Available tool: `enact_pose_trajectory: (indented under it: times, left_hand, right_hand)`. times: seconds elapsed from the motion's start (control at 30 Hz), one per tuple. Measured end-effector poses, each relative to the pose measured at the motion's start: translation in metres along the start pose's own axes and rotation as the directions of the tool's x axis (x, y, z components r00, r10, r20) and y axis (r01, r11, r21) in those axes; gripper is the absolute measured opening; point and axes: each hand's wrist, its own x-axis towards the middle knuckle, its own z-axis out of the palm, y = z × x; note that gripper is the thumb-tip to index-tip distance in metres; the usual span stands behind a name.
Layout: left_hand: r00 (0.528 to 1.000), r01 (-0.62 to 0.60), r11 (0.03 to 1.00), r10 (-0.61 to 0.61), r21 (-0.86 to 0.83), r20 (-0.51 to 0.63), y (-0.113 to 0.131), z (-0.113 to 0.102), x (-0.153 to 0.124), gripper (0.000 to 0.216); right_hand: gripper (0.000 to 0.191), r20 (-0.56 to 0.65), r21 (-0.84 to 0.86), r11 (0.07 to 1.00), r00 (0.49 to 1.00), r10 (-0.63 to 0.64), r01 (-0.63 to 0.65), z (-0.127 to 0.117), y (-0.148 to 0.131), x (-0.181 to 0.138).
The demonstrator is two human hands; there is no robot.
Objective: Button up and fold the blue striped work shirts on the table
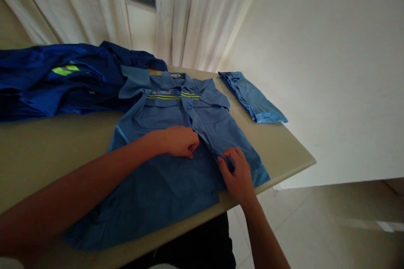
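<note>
A light blue short-sleeved work shirt (164, 113) lies face up on the table, its collar away from me. Yellow stripes and white lettering cross its chest. The upper front is closed along the button strip, while the lower front parts. My left hand (181, 141) rests on the shirt beside this strip, fingers curled closed; what they hold, if anything, is hidden. Lower down, my right hand (238, 172) pinches the loose edge of the front panel between thumb and fingers, near the hem.
Dark blue garments (63, 80) with a neon yellow patch are heaped at the left on the table (293, 155). A folded light blue garment (252, 96) lies by the right back edge. Curtains (198, 12) hang behind, and a white wall stands at the right.
</note>
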Motion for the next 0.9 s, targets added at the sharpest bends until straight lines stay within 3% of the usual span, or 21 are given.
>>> enact_pose_trajectory:
  times: [0.1,0.2,0.33,0.5,0.67,0.9]
  left_hand:
    - [0.998,-0.056,0.996,0.058,-0.069,0.032,0.005,0.003,0.0,0.014]
    - [0.992,-0.105,0.994,0.103,-0.029,-0.065,0.01,0.011,0.004,0.029]
    - [0.983,-0.118,0.98,0.138,0.158,-0.122,0.015,0.021,0.009,0.009]
    - [0.956,-0.172,0.967,0.209,0.185,-0.204,0.015,0.022,0.008,0.013]
    - [0.916,-0.266,0.963,0.269,0.052,-0.296,0.012,0.027,0.007,0.014]
    - [0.87,-0.302,0.921,0.16,-0.248,-0.466,0.001,0.052,0.014,0.015]
  right_hand:
    - [0.017,-0.004,0.16,0.984,0.997,0.083,-0.081,-0.006,0.005,0.001]
    - [0.019,-0.007,0.205,0.969,0.99,0.141,-0.136,-0.007,0.005,-0.001]
    - [0.018,0.083,0.251,0.959,0.99,0.111,-0.129,-0.009,0.002,-0.001]
    - [0.021,0.106,0.238,0.963,0.989,0.105,-0.128,-0.013,0.0,0.002]
    - [0.018,0.159,0.248,0.958,0.982,0.104,-0.142,-0.004,-0.005,0.01]
    - [0.028,0.016,0.313,0.928,0.978,0.207,-0.202,0.018,-0.003,0.009]
